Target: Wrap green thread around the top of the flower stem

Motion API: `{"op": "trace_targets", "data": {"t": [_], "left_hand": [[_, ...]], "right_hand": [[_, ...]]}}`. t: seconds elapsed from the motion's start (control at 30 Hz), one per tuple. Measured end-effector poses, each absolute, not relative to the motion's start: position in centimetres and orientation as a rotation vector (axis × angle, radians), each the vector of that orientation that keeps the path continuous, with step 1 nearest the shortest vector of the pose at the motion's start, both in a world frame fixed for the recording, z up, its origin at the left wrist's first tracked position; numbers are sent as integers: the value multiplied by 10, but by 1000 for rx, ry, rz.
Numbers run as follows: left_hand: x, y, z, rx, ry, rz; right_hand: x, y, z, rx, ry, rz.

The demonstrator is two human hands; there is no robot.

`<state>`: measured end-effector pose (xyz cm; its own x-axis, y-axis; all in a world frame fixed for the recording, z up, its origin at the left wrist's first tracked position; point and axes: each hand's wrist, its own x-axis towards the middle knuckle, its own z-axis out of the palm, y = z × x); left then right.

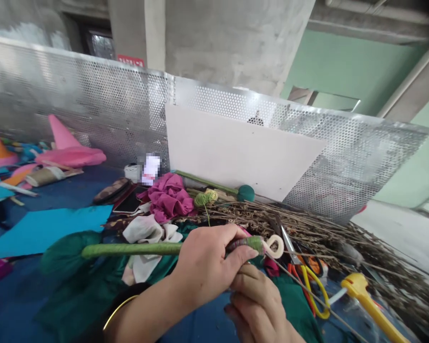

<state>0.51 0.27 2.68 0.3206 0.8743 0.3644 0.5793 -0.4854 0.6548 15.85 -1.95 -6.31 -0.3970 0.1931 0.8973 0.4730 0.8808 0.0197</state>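
1. The left hand (208,259) is closed around a green-wrapped stick (132,249), its thumb pressed along the wrapping close to the right end.
2. The stick reaches well out to the left of that hand, lying nearly level; a cream loop (281,247) forms its other end, just right of the thumb.
3. The right hand (259,302) sits directly below the left, touching it, fingers curled inward; I cannot tell whether it has hold of anything.
4. A gold bracelet (118,307) circles the left wrist.
5. White cloth (143,229) lies left of the left hand, beneath the stick, with dark green cloth (89,290) around it.
6. Beyond the left hand are magenta cloth (170,197) and a ball of green yarn (201,200).
7. Right of both hands, near, are scissors (291,247) and dried stalks (329,228); a yellow-handled tool (370,302) lies farther right.
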Motion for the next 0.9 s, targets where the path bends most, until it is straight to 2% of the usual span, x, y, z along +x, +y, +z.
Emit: {"op": "trace_targets", "data": {"t": [0.07,0.17,0.27,0.37,0.4,0.6,0.73,0.9], "left_hand": [[-6,-1,35,2191,1308,1097],[-30,-11,53,2166,1298,1338],[-49,-29,68,2071,1327,1651],[-56,-45,75,1793,1467,2010],[-57,-48,76,1723,1480,2070],[-66,-52,73,1826,1376,1970],[-73,-52,73,1822,1362,1989],[-75,-54,77,1857,1278,1987]], "right_hand": [[157,-23,-68,-523,-1914,-374],[151,-26,-65,-584,-1956,-224],[146,-11,-50,-833,-1933,120],[148,32,-30,-1077,-1651,576],[150,51,-22,-1090,-1591,619],[162,149,44,-1039,-1289,800],[155,169,88,-880,-1195,861],[145,173,121,-776,-1196,789]]}}
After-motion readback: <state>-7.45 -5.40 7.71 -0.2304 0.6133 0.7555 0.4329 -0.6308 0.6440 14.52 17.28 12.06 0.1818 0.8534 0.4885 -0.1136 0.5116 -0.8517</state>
